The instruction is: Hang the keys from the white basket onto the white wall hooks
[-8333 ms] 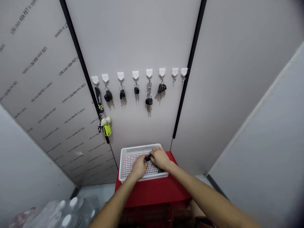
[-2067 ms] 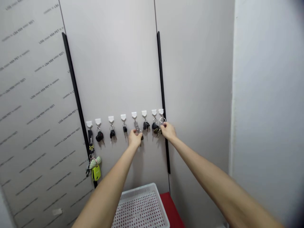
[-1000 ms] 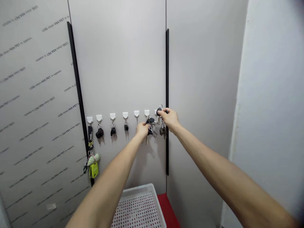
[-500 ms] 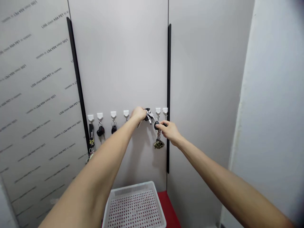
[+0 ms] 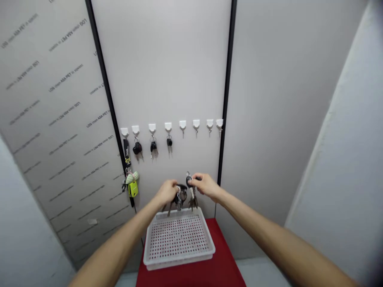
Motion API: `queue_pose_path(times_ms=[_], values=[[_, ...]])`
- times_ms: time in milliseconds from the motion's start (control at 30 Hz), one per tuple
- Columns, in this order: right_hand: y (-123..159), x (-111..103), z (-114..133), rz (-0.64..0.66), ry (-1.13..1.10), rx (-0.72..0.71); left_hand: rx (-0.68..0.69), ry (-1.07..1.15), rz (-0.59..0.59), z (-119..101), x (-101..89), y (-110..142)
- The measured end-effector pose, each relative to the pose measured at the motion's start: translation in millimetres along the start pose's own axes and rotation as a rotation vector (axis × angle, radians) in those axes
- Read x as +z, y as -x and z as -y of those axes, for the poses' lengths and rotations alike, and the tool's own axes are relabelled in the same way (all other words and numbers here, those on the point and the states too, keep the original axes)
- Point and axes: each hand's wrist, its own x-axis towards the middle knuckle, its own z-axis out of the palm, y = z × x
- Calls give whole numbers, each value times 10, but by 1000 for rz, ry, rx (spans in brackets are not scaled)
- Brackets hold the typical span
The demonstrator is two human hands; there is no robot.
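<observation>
My left hand [image 5: 167,192] is closed on a bunch of keys [image 5: 180,196] with dark heads and metal rings, which dangles at its fingertips. Close beside it, my right hand [image 5: 207,185] pinches another key set [image 5: 192,192] by a black key head. Its metal parts hang down below the fingers. Both hands are above the back rim of a white perforated plastic basket [image 5: 179,261], and the two key sets hang close together.
A row of white hooks [image 5: 182,124] runs along the pale panel. Black-headed keys [image 5: 153,146] hang from some left hooks, and a lanyard with a yellow-green tag [image 5: 133,189] is at the far left. A red surface [image 5: 191,276] carries the basket. Black vertical strips [image 5: 227,87] border the panel.
Both hands have come down from the hook row to above the basket, carrying their keys. The view has tilted downward, showing more of the basket and the red surface.
</observation>
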Motion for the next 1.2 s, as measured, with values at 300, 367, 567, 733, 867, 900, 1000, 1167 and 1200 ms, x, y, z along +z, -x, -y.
queue_pose_path(times_ms=[300, 367, 567, 733, 867, 900, 1000, 1167, 1200], values=[[194, 590, -753, 192, 339, 135, -50, -57, 145, 531, 601, 480], [110, 503, -633, 201, 399, 97, -42, -19, 88, 512, 407, 417], [-524, 349, 359, -275, 258, -217, -126, 45, -679, 220, -647, -133], [-915, 437, 860, -510, 324, -192, -226, -101, -676, -100, -1009, -375], [-980, 312, 1038, -577, 328, -243, -208, -72, -654, -252, -1224, -407], [-982, 266, 1104, -597, 307, -278, -164, -22, -670, -276, -1300, -402], [-973, 195, 1308, -590, 249, -382, -56, 133, -740, -288, -1496, -359], [-877, 418, 1260, -236, 279, -399, -103, -37, -819, -43, -1400, -243], [-853, 487, 1192, -160, 279, -370, -121, -78, -818, 19, -1332, -227]])
